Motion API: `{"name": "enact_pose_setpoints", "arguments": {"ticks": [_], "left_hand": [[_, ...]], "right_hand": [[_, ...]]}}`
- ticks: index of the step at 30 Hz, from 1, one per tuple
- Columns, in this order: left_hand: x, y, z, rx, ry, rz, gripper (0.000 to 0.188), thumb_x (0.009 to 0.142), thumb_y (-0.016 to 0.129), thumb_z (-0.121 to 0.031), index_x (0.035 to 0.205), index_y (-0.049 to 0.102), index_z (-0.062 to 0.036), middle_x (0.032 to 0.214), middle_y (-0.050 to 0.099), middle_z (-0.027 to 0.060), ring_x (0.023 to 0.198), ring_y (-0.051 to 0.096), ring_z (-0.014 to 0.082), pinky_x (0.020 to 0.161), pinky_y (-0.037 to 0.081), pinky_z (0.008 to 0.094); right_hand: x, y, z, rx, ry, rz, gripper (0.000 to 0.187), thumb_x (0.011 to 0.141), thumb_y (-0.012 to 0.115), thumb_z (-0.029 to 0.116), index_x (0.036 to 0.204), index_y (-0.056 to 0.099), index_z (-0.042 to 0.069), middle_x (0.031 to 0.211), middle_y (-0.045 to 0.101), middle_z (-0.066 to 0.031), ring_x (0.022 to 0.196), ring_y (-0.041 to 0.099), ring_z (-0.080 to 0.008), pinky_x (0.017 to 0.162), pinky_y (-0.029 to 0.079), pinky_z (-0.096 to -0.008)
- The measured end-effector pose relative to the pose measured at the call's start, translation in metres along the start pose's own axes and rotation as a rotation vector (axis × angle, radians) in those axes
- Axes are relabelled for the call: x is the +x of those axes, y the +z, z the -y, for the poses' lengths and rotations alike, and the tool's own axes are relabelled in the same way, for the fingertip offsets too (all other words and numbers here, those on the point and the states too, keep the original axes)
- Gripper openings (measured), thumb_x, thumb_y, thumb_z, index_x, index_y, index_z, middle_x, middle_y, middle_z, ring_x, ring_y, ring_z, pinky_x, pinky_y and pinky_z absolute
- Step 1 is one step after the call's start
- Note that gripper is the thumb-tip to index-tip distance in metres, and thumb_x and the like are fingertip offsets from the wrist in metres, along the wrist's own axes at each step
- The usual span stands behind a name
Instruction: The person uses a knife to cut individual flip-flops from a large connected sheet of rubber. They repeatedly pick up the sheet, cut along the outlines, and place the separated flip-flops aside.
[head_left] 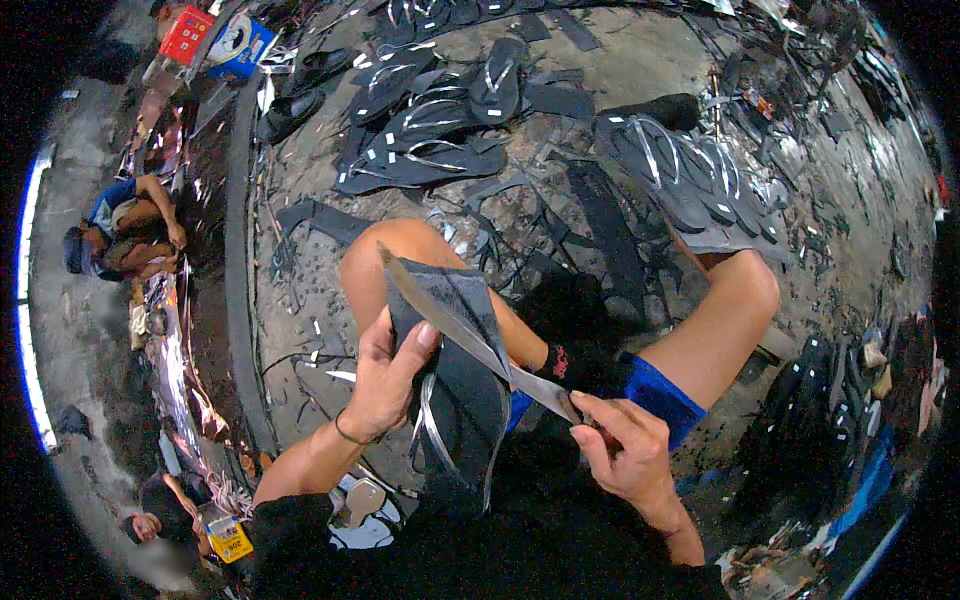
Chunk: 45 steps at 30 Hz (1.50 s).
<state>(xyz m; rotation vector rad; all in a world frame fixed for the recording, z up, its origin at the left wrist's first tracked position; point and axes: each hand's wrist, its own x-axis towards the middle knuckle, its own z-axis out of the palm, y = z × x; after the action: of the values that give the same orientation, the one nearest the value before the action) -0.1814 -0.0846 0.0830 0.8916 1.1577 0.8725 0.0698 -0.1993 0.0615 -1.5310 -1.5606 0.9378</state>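
My left hand (pixel 385 375) grips a black rubber flip-flop (pixel 460 415) above my lap, thumb pressed on its upper face. Silvery-grey straps hang from the flip-flop toward my body, and a thin dark strip runs down along its right side. In my right hand (pixel 630 450) is a long knife (pixel 455 325), held by its near end with the fingers wrapped round it. The blade slants up to the left across the flip-flop's far part, its tip by my left knee. How deep the edge sits in the rubber cannot be made out.
Black flip-flops with pale straps lie grouped on the ground ahead (pixel 430 160), and a row (pixel 690 185) lies beyond my right knee. Dark rubber offcuts (pixel 605 225) are strewn between. At the left, a person (pixel 130 225) sits by a long dark strip; another person is lower left.
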Motion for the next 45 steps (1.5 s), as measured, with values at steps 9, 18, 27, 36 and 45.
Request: {"name": "enact_pose_setpoints", "arguments": {"ticks": [9, 18, 27, 36, 45], "left_hand": [[0.004, 0.019, -0.006, 0.132, -0.068, 0.212, 0.038, 0.093, 0.069, -0.018, 0.123, 0.054, 0.0008, 0.114, 0.065, 0.0066, 0.104, 0.060, 0.0132, 0.094, 0.048, 0.0310], [0.013, 0.043, -0.047, 0.357, -0.089, 0.345, 0.035, 0.083, 0.081, -0.022, 0.106, 0.064, -0.0014, 0.102, 0.069, 0.0063, 0.092, 0.063, 0.0123, 0.081, 0.051, 0.0293], [-0.040, 0.038, 0.037, 0.363, -0.015, 0.726, 0.049, 0.095, 0.065, -0.040, 0.131, 0.055, -0.0076, 0.106, 0.066, 0.0060, 0.091, 0.057, 0.0140, 0.086, 0.047, 0.0318], [0.046, 0.114, 0.051, -0.739, 0.141, -0.081, 0.044, 0.096, 0.063, -0.040, 0.126, 0.058, -0.0081, 0.117, 0.066, 0.0075, 0.106, 0.065, 0.0247, 0.097, 0.052, 0.0430], [0.020, 0.076, 0.078, -0.613, -0.181, -0.098, 0.041, 0.094, 0.066, -0.033, 0.124, 0.059, -0.0051, 0.114, 0.067, 0.0087, 0.101, 0.067, 0.0241, 0.090, 0.056, 0.0418]], "right_hand": [[0.067, -0.047, 0.027, -0.042, -0.088, 0.139, 0.027, 0.085, 0.076, 0.017, 0.107, 0.070, 0.002, 0.069, 0.063, -0.0118, 0.055, 0.060, -0.0245, 0.052, 0.047, -0.0346], [0.124, -0.060, 0.033, 0.269, -0.040, 0.411, 0.040, 0.089, 0.065, 0.017, 0.126, 0.057, 0.004, 0.080, 0.069, -0.0167, 0.070, 0.069, -0.0292, 0.066, 0.054, -0.0414], [0.072, -0.003, -0.006, 0.779, 0.022, -0.126, 0.060, 0.093, 0.054, 0.002, 0.151, 0.037, 0.003, 0.094, 0.065, -0.0033, 0.069, 0.055, -0.0071, 0.063, 0.047, -0.0214], [0.019, 0.001, -0.017, 0.420, 0.152, -0.421, 0.041, 0.096, 0.059, 0.007, 0.135, 0.050, -0.003, 0.091, 0.068, -0.0096, 0.069, 0.055, -0.0093, 0.064, 0.049, -0.0258], [-0.086, -0.026, -0.021, -0.044, 0.269, -0.278, 0.027, 0.084, 0.075, 0.013, 0.109, 0.070, 0.003, 0.086, 0.071, -0.0144, 0.063, 0.067, -0.0237, 0.058, 0.055, -0.0332]]}}
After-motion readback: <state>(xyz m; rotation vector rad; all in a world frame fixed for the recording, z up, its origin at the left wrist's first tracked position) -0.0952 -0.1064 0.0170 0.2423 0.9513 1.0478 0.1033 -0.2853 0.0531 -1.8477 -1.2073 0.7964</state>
